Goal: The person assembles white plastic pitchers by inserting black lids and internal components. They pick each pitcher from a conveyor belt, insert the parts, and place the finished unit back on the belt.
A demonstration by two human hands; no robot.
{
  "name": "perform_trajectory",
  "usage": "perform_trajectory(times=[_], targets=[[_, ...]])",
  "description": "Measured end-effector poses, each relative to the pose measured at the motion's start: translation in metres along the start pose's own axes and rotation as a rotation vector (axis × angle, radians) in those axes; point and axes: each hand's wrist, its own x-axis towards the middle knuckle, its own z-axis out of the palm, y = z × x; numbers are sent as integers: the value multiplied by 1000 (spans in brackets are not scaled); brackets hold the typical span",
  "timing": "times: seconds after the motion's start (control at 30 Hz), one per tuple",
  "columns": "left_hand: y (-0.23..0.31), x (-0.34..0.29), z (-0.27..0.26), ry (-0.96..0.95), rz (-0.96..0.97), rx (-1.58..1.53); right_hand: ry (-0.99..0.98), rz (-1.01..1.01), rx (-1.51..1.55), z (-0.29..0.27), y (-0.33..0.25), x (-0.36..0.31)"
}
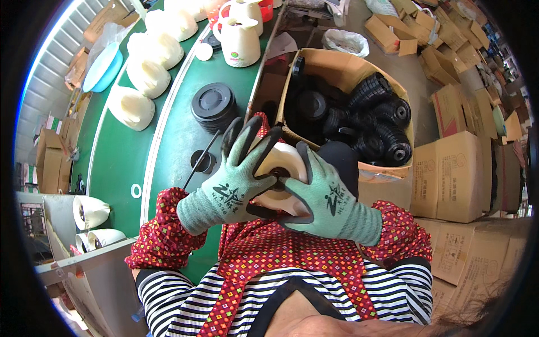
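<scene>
White shell held between two gloved hands

The green bench (179,119) runs up the left side, and a carton (383,175) of black parts (370,121) stands to the right. Between them, just in front of the red apron (292,250), is the white shell (293,160); what bears it from below is hidden. I judge it stiff plastic: light for its bulk, smooth enough to slide, and likelier to scuff or crack than bend. The broad round wall seems the best hold, a palm on each flank, the dark-coated gloves (337,205) adding grip. The left hand (230,188) has its fingers fanned wide along the left side; the right hand (325,194) cups the opposite flank, its lower fingers out of sight. Both thumbs reach in to the dark centre (279,171), close together; whether that is a fitted part or an opening, I cannot tell
</scene>
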Motion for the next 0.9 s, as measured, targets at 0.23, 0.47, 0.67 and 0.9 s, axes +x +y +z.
perform_trajectory(times=[0.23, 0.47, 0.67, 0.9], targets=[[-5, 5, 23, 33, 130, -65, 75, -36, 91, 7, 2, 2], [-9, -1, 22, 80, 102, -68, 45, -92, 107, -5, 6, 6], [2, 0, 14, 253, 101, -172, 206, 416, 1252, -15, 61, 34], [34, 18, 9, 221, 269, -23, -410, 581, 1772, 53, 127, 88]])
